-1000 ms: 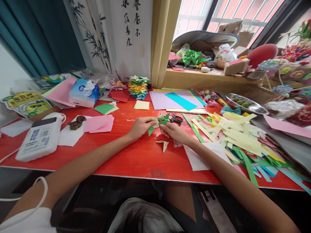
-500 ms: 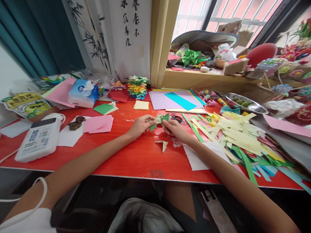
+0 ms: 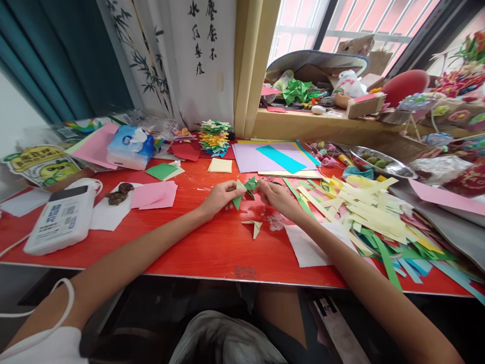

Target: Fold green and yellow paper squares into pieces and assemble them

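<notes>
My left hand is closed on a folded paper piece, green with a cream part, its pointed ends sticking out to the right. My right hand is close beside it, its thumb and fingers pinched together near the green tips. Whatever the right fingertips hold is too small and covered to make out. A separate cream folded paper piece lies on the red table just below the hands. Behind the right hand, scissors are mostly hidden.
Cut paper strips are heaped at the right beside a white sheet. Behind stand a stack of folded pieces, cream squares and lilac sheets. Pink paper, a white box and a tissue pack are left.
My right hand has shifted slightly right, its fingertips drawing away from the middle of the folded paper. The piece has turned, showing more green. My left hand keeps its hold.
</notes>
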Demonstrator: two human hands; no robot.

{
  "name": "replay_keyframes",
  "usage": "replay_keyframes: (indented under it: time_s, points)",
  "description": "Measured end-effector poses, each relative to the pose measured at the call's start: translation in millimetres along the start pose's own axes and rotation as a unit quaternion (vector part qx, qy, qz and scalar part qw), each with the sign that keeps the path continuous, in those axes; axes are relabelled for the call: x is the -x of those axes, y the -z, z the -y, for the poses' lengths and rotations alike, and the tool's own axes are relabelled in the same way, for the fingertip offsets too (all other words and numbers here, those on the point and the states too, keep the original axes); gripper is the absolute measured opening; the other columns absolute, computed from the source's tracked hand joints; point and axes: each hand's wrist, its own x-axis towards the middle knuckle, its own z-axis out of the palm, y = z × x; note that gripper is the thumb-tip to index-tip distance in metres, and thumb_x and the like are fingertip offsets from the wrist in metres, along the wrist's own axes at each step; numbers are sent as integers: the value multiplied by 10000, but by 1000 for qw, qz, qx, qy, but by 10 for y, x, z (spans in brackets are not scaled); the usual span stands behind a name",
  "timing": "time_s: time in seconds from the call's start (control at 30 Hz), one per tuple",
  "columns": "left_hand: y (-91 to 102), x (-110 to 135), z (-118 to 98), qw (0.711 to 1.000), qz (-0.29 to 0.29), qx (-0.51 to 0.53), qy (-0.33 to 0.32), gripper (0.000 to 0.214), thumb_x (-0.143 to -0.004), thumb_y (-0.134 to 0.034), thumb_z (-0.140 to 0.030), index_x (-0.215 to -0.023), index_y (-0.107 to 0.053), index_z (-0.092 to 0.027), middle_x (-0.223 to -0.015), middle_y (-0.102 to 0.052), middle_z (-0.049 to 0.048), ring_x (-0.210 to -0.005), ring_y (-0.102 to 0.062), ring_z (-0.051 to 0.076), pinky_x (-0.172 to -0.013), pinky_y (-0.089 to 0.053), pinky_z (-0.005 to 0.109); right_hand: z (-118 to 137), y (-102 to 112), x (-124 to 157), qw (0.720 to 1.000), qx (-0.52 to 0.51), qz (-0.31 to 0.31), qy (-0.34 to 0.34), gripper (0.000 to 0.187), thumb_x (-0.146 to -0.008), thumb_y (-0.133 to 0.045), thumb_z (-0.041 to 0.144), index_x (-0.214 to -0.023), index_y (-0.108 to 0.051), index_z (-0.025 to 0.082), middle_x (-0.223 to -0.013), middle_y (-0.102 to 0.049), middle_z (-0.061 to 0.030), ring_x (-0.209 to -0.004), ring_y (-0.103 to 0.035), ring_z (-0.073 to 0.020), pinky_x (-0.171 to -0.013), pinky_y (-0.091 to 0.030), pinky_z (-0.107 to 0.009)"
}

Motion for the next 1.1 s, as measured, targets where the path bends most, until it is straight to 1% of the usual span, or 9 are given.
replay_keyframes:
  time_s: [0.13, 0.27, 0.33, 0.43, 0.57, 0.67, 0.83, 0.97, 1.1]
  points:
    - [20, -14, 5, 997, -39, 71, 6, 257, -726, -569, -361, -823, -471, -143, -745, -614, 22, -410, -483, 50, -359, -372, 172, -71, 109, -39, 985, 130, -113, 8, 339, -884, -315, 461, -873, -521, 192, -584, -489, 12, -532, -437, -123, -512, -270, -245]
    - [15, -14, -7, 994, -51, 93, -2, 327, -706, -598, -348, -914, -436, -154, -761, -633, 26, -418, -436, 39, -318, -299, 145, -110, 122, -55, 976, 195, -100, 10, 261, -868, -387, 414, -909, -525, 196, -610, -512, 7, -546, -442, -129, -507, -251, -248]
    - [9, -8, -20, 994, -55, 91, -10, 331, -712, -591, -352, -930, -437, -156, -744, -632, 23, -435, -438, 46, -315, -282, 144, -86, 106, -43, 981, 184, -45, 29, 246, -852, -425, 410, -895, -540, 197, -611, -488, 10, -545, -423, -120, -504, -251, -245]
    - [5, 3, -40, 994, -59, 90, -13, 316, -728, -566, -360, -935, -449, -153, -712, -622, 16, -459, -454, 56, -336, -299, 150, -5, 123, -2, 987, 87, 127, 53, 253, -804, -508, 410, -957, -542, 210, -629, -436, 25, -542, -391, -101, -503, -282, -231]
    - [7, 13, -53, 993, -70, 90, -11, 301, -739, -536, -376, -930, -466, -155, -658, -601, 2, -435, -407, 51, -326, -241, 146, 92, 234, 49, 942, -18, 336, 1, 541, -711, -627, 389, -1179, -412, 221, -744, -463, 15, -591, -433, -96, -529, -352, -220]
    - [10, 14, -39, 992, -77, 94, -15, 289, -741, -525, -380, -918, -474, -157, -669, -600, 4, -414, -367, 41, -325, -211, 146, 109, 268, 61, 917, 30, 397, 7, 547, -659, -674, 378, -1138, -469, 212, -802, -476, -4, -649, -459, -109, -544, -366, -218]
    - [21, 5, -12, 992, -76, 102, -19, 269, -738, -532, -363, -904, -477, -159, -686, -601, 8, -415, -366, 37, -325, -205, 148, 111, 150, 60, 926, 73, 366, 58, 172, -741, -596, 332, -829, -602, 184, -658, -442, 19, -564, -400, -88, -489, -301, -212]
    - [20, 4, -23, 992, -81, 99, -7, 268, -738, -533, -363, -911, -476, -167, -680, -606, 2, -411, -383, 40, -323, -202, 153, 97, 84, 51, 949, 37, 309, 49, 237, -786, -533, 369, -666, -555, 166, -577, -420, 30, -511, -360, -78, -471, -265, -220]
    - [13, 6, -34, 992, -86, 95, -2, 257, -738, -525, -361, -901, -485, -168, -687, -610, 1, -415, -385, 40, -324, -209, 152, 33, 47, 32, 973, -46, 227, 2, 273, -819, -472, 389, -684, -532, 160, -556, -456, 25, -464, -386, -70, -437, -280, -212]
